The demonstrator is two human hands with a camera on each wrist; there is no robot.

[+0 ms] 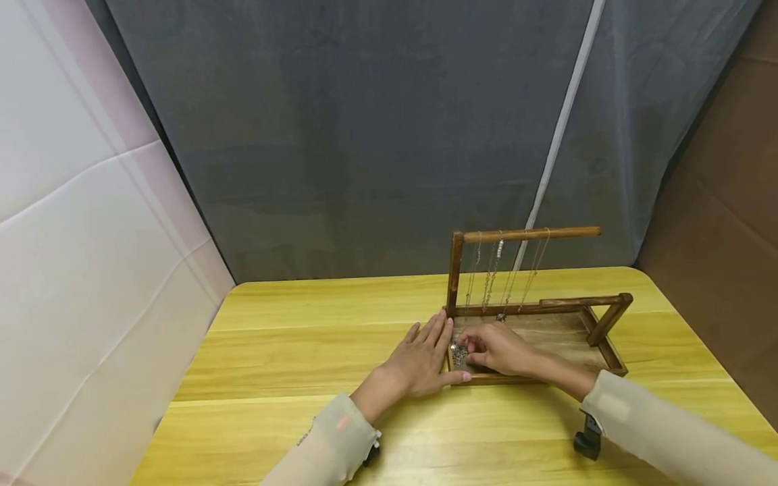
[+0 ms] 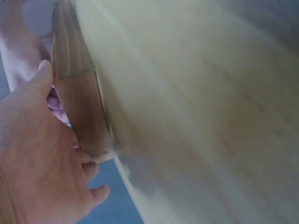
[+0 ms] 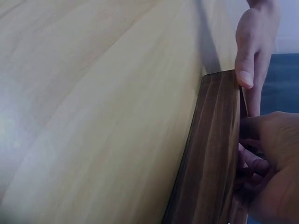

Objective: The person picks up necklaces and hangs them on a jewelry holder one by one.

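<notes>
A wooden jewelry stand has a shallow tray [image 1: 559,332] at its base. My left hand [image 1: 419,361] lies against the tray's left end with fingers extended, its thumb on the front corner. In the left wrist view those fingers [image 2: 46,79] touch the brown tray wall [image 2: 84,109]. Inside the tray's left part, my right hand [image 1: 501,349] reaches down with bent fingers beside a small heap of silver chain [image 1: 458,354]. The right wrist view shows its curled fingers [image 3: 254,163] behind the front wall [image 3: 210,144]; whether they pinch any chain is hidden.
Several thin necklaces [image 1: 500,250] hang from the stand's upper bar [image 1: 535,233], just behind my right hand. A lower wooden arm [image 1: 580,301] rises at the tray's right end. The stand rests on a yellow wood-grain table [image 1: 292,344], with a grey curtain [image 1: 365,135] behind.
</notes>
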